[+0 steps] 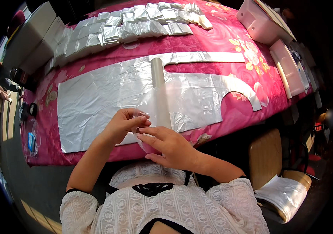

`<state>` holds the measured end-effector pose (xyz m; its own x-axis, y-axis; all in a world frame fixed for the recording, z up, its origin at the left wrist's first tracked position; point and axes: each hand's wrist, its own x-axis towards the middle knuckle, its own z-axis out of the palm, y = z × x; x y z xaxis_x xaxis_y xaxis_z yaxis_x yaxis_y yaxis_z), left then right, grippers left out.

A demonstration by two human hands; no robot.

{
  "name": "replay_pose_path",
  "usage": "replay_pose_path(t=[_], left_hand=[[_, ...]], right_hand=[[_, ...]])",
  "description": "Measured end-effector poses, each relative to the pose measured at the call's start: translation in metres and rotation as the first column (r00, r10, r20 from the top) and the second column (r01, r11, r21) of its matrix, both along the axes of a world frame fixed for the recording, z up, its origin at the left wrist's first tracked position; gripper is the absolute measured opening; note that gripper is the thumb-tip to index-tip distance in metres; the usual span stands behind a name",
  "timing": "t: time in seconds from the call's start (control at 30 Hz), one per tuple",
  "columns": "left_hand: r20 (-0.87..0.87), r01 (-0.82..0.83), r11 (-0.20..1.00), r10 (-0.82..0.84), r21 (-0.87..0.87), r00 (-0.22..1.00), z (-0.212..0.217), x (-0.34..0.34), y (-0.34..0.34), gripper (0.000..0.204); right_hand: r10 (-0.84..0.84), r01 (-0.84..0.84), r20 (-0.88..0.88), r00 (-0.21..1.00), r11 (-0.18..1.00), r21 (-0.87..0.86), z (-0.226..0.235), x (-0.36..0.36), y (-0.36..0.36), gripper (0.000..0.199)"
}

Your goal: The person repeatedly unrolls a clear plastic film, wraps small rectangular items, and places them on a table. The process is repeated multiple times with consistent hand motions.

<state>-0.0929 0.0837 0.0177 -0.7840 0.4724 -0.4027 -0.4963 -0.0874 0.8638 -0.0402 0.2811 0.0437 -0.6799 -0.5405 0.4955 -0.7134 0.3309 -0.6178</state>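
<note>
- A pink floral cloth-covered table (229, 39) carries a large, flat, clear plastic sheet (104, 93) spread across its middle; its slack film could slide or crease if tugged.
- Rows of small folded clear plastic packets (135, 23) line the far edge.
- A narrow rolled strip of clear plastic (158, 89) runs from mid-sheet to the hands.
- The left hand (123, 124) pinches its near end, fingers narrow; thin film may slip.
- The right hand (170, 146) holds it beneath, fingers loosely curled.
</note>
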Motion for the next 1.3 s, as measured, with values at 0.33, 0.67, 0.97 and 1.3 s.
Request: replay_pose_path(t=[0.33, 0.67, 0.97, 1.3], left_hand=[[0.038, -0.166, 0.899, 0.198, -0.405, 0.98, -0.004, 0.006, -0.171, 0.017], [0.037, -0.224, 0.888, 0.26, -0.402, 0.965, -0.02, 0.007, -0.22, 0.017], [-0.55, -0.511, 0.247, -0.128, -0.823, 0.825, -0.021, 0.002, -0.232, 0.023], [-0.813, -0.424, 0.712, -0.374, -0.56, 0.446, -0.052, -0.008, 0.045, 0.054]], right_hand=[[-0.553, 0.181, 0.513, 0.657, 0.776, 0.605, -0.034, 0.045, 0.017, 0.046], [-0.502, 0.253, 0.637, 0.585, 0.859, 0.445, -0.041, 0.048, 0.044, 0.041], [-0.469, 0.218, 0.651, 0.597, 0.876, 0.431, -0.043, 0.049, 0.046, 0.04], [-0.465, 0.212, 0.682, 0.565, 0.88, 0.425, -0.044, 0.05, 0.049, 0.041]])
